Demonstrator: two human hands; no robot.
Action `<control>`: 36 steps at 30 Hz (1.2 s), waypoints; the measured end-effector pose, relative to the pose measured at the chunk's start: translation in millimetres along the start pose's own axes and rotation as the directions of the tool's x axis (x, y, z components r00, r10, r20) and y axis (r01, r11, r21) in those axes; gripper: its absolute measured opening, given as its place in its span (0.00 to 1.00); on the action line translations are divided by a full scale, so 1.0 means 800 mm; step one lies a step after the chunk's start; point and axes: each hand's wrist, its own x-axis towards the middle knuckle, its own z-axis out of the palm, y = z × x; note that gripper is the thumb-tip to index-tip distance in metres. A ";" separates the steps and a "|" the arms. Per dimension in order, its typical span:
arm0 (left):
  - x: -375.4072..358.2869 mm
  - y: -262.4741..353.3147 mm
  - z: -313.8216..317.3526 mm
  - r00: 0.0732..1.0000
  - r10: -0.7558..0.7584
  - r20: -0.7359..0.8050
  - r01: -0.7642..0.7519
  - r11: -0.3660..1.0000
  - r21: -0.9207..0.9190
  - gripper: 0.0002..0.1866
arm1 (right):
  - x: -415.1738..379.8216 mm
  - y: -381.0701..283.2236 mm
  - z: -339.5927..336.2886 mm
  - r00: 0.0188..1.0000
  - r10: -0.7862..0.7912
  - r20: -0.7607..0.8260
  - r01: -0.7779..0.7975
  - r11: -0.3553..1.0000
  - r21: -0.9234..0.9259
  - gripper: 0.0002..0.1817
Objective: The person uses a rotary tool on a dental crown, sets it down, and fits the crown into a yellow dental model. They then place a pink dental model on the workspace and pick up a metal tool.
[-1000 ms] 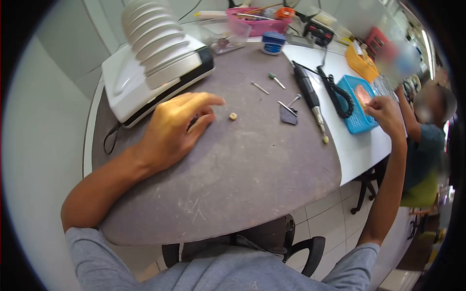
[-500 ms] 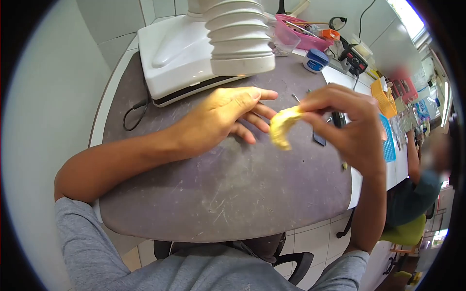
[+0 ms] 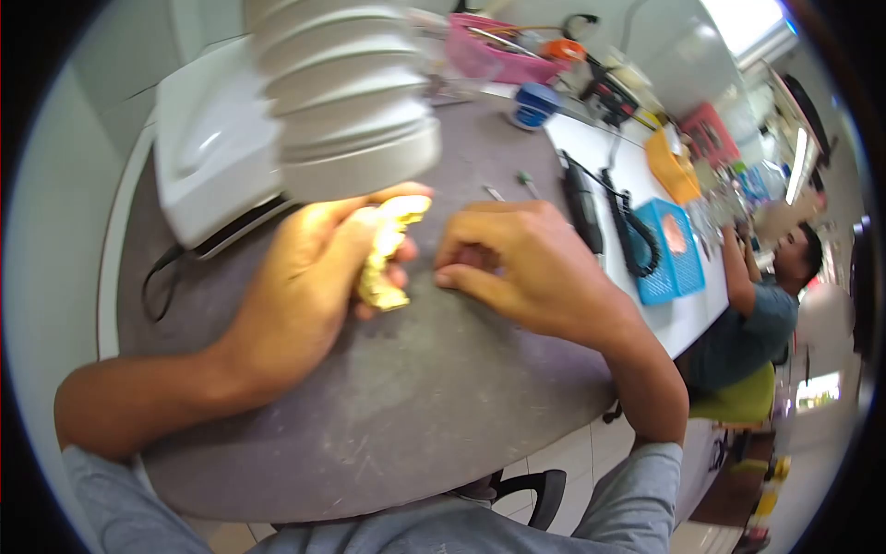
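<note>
Pinching 1 yellow piece (image 3: 382, 257), left hand (image 3: 303, 282) hovers inside table edge (image 3: 314, 515); right hand (image 3: 528, 258) half-curled, contents unclear.

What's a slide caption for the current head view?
Left hand holds a yellow piece near the white hose, right hand beside it.

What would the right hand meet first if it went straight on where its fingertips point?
Straight ahead of the right hand, probably the left hand or the yellow piece it holds; depth is unclear.
</note>
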 end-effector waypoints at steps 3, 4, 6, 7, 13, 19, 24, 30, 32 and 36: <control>0.002 0.004 0.002 1.000 0.005 0.013 -0.006 1.000 0.022 0.22 | -0.003 -0.007 0.004 0.997 -0.055 -0.050 0.050 0.994 -0.097 0.06; 0.003 0.004 0.005 1.000 0.004 0.031 -0.004 1.000 0.028 0.22 | -0.005 -0.009 0.008 0.995 -0.055 -0.089 0.045 0.993 -0.110 0.06; -0.002 0.004 0.004 1.000 0.016 0.008 -0.016 0.998 0.063 0.22 | -0.008 -0.007 0.017 0.986 -0.107 -0.126 0.077 0.972 -0.222 0.04; -0.004 0.003 0.004 1.000 0.003 -0.025 -0.001 0.997 0.077 0.22 | -0.009 -0.006 0.023 0.985 -0.129 -0.118 0.105 0.975 -0.196 0.04; 0.000 -0.004 0.000 0.997 0.076 0.034 -0.079 0.994 0.077 0.22 | -0.015 -0.009 0.041 0.955 -0.175 -0.240 0.020 0.844 -0.536 0.07; 0.001 -0.003 -0.003 0.998 0.057 0.016 -0.058 0.996 0.063 0.22 | -0.016 -0.004 0.010 0.927 -0.146 -0.344 -0.018 0.902 -0.432 0.07; 0.002 -0.007 -0.006 0.997 0.055 0.052 -0.055 0.998 0.006 0.24 | -0.028 -0.003 -0.014 0.927 0.083 -0.366 -0.204 0.930 -0.307 0.11; 0.002 -0.008 -0.004 0.997 0.059 0.042 -0.059 0.998 -0.005 0.25 | -0.015 0.010 0.000 0.978 -0.193 -0.085 0.164 0.949 -0.269 0.17; 0.002 -0.008 -0.004 0.998 0.056 0.041 -0.056 0.998 -0.003 0.25 | -0.013 0.011 0.001 0.968 -0.243 -0.054 0.217 0.930 -0.296 0.15; 0.001 -0.009 -0.007 0.999 -0.016 0.049 0.022 0.994 -0.103 0.26 | -0.014 0.009 -0.003 0.959 -0.211 -0.187 0.151 0.945 -0.291 0.11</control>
